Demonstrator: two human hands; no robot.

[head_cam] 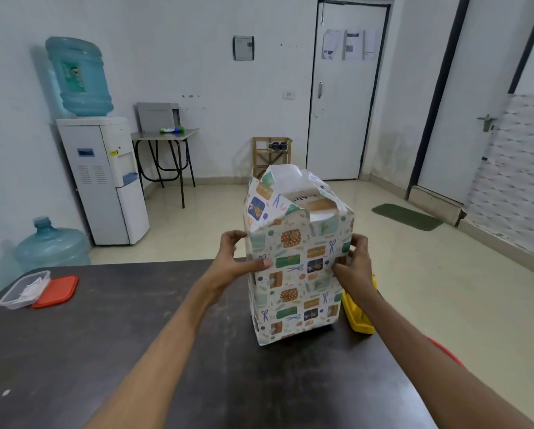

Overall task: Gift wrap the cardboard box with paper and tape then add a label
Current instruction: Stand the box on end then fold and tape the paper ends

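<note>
Dark table [136,351] bears wrapped box [299,274], yellow object [360,317], container [24,289], red lid [57,291].

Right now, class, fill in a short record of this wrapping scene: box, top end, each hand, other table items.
box: cardboard box upright on table, sides covered in wrapping paper
top end: open, paper flaps standing
left hand: grips box's left edge
right hand: grips box's right edge
others: yellow object right of box; clear container, red lid beside it

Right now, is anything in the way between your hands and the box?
Nothing visible is. The left hand and right hand grip the paper-wrapped cardboard box by its side edges. A yellow object lies right of the box, not in between.
</note>
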